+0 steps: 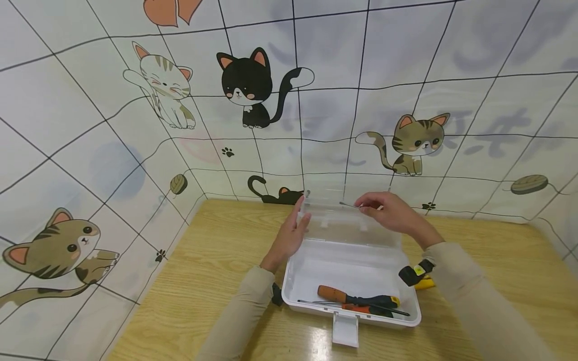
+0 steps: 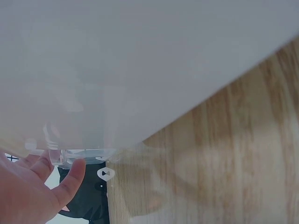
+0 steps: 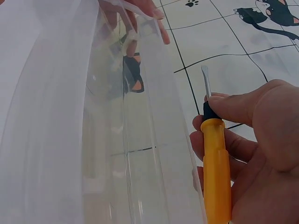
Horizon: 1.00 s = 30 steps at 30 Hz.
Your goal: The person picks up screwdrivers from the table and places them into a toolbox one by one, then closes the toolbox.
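From my head view, the yellow screwdriver [image 3: 215, 158] vanishes inside my right hand [image 1: 392, 213]; only its tip pokes out toward nine o'clock. My left hand [image 2: 28, 186] is cut off at the left-wrist frame's seven o'clock corner, and the box wall [image 2: 117, 70] blurs there.

You face a light wooden table [image 1: 217, 260] set in a corner. White sheets [image 1: 406, 65] with a black grid and cartoon cats [image 1: 250, 87] cover the walls behind and to your left. Even indoor light glints off the tabletop.
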Available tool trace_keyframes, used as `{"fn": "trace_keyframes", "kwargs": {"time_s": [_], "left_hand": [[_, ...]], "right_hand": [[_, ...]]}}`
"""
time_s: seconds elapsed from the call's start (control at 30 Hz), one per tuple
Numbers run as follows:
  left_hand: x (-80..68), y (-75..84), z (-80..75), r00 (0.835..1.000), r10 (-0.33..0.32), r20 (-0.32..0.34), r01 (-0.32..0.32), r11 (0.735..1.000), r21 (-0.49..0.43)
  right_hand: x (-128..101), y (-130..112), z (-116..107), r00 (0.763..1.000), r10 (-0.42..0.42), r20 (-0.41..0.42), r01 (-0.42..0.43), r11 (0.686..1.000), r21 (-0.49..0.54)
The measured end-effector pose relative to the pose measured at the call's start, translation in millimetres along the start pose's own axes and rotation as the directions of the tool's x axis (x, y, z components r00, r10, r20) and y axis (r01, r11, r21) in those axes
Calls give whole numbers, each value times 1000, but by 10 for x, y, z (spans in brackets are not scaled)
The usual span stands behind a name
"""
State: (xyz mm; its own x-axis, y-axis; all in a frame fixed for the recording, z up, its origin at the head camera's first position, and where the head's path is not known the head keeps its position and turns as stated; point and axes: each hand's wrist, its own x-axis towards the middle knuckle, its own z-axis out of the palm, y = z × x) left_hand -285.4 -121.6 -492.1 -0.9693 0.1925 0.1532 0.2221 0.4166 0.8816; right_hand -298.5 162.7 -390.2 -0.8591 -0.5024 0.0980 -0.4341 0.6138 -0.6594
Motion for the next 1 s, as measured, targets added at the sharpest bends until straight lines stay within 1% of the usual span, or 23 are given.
{"fn": "trace_keyframes", "kwargs": {"time_s": [0.4,0.77,1.0], "left_hand": [[-4,14,-1,1000,7,4,-7,1000,-11],[3,3,1,1000,1,7,-1,1000,-17],[1,-5,4,1000,-2,2,2,1000,-15]], "right_hand": [[63,37,63,1000,-5,10,5,1000,-7],[97,70,127,1000,-11,22,10,1000,15],[108,98,171,1000,9,27,-10,1000,21]]}}
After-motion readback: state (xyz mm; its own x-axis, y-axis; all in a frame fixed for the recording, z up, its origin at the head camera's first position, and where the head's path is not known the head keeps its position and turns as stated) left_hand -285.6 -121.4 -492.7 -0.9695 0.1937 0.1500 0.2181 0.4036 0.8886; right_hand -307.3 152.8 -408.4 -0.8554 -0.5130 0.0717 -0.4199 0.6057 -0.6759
